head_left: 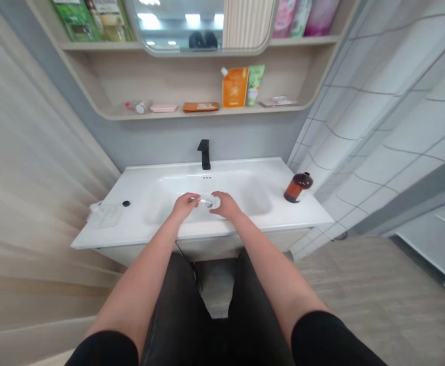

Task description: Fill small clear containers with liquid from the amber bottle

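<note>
Clear container (209,201), held between curled fingers of left hand (185,206) and right hand (226,205) above white sink (142,223); loose grip could let it slip.

A small transparent plastic container (209,201), its exact form hard to make out, lies on its side, held between a person's left hand (185,205) and right hand (226,205). Fingers from both sides close around the clear piece, which sits low over the basin of a white bathroom sink (207,190).
</note>
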`<state>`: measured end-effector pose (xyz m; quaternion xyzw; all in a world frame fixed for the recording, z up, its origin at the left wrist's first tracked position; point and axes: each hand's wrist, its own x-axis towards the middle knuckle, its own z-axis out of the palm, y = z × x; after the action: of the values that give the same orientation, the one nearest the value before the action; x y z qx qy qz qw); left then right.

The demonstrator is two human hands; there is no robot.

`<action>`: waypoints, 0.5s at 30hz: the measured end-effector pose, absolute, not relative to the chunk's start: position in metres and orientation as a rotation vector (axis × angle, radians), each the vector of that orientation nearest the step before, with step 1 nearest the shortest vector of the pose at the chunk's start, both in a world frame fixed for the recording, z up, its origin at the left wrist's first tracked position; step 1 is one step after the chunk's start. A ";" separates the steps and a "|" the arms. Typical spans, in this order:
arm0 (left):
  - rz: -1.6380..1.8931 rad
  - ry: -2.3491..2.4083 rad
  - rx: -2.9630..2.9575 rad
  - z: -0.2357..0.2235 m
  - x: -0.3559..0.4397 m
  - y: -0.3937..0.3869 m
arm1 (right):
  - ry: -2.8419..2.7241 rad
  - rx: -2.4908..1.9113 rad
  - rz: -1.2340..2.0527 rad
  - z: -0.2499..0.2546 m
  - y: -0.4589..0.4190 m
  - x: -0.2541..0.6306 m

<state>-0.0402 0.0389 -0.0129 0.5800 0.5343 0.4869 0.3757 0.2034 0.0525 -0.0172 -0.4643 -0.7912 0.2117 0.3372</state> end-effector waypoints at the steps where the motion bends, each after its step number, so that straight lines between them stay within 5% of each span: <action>1: 1.225 1.348 1.498 -0.015 -0.039 0.040 | -2.077 -1.192 0.552 -0.016 0.052 0.202; 15: 0.946 1.464 1.980 -0.004 -0.034 0.026 | -2.157 -1.093 0.523 -0.011 0.043 0.199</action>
<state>-0.0336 0.0260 -0.0043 0.7268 0.5375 0.3475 0.2492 0.1987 0.0431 -0.0115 -0.4173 -0.8238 0.1997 0.3277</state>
